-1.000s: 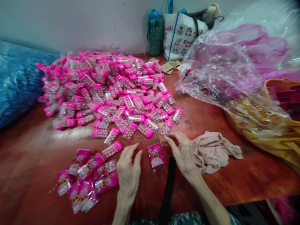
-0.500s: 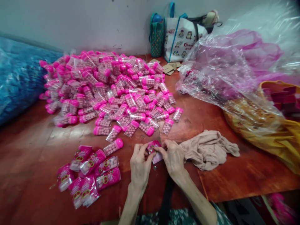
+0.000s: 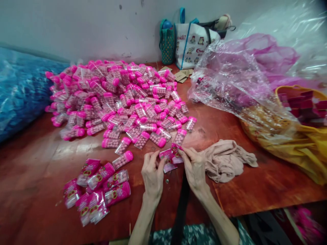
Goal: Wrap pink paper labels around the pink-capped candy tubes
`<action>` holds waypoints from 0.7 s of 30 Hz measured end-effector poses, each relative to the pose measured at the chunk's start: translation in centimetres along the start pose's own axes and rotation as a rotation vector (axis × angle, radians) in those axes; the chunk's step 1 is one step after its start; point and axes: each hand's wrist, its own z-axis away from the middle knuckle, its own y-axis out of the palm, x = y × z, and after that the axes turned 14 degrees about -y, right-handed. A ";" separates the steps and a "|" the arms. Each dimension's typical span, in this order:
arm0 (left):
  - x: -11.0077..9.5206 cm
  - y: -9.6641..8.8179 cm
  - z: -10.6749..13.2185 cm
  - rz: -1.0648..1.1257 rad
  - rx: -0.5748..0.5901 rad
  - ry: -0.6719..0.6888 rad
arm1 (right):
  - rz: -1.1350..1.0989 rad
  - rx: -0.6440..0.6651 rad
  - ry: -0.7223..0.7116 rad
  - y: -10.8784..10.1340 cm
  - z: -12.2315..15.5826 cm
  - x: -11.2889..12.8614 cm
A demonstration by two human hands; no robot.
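Observation:
Near the table's front middle, my left hand (image 3: 152, 177) pinches a pink printed wrapper (image 3: 166, 156) between thumb and fingers. My right hand (image 3: 194, 168) grips a second pink printed wrapper (image 3: 176, 155) that overlaps the first one's right side. Whether either wrapper has anything inside I cannot tell. Left of my hands lie several candy bottles in pink printed wrappers (image 3: 98, 178). A bare candy bottle (image 3: 123, 160) with a pink cap rests just above them. Beyond is a large heap of similar clear bottles (image 3: 109, 97) filled with pale pink balls.
A crumpled beige cloth (image 3: 227, 160) lies right of my right hand. Further right are clear plastic sheeting (image 3: 230, 75) and a yellow bag (image 3: 288, 149) holding dark pink pieces. A blue bag (image 3: 22, 88) stands left; a white tote (image 3: 191, 44) and green bottle holder (image 3: 167, 46) stand by the wall.
The two pink wrappers, earlier stacked together as one shape, are now spread apart. My right hand has moved slightly up and right with one. The view has shifted a little.

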 end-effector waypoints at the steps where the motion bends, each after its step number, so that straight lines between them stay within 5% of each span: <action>1: -0.4 -0.2 -0.1 0.031 -0.042 -0.014 | -0.034 0.014 0.000 -0.3 -0.1 0.2; 3: -1.4 -0.9 -0.2 0.135 -0.054 -0.080 | -0.109 0.070 -0.008 -0.6 -0.2 0.8; 8: -3.3 -1.8 -0.7 0.547 0.318 -0.368 | -0.224 0.195 0.015 -0.5 -0.1 2.4; 17: -1.7 -1.1 -0.5 0.915 0.083 -0.652 | -0.365 0.198 0.263 1.3 1.3 3.2; 21: -2.0 -1.2 -0.7 0.979 0.051 -0.693 | -0.351 0.209 0.250 1.7 1.5 3.1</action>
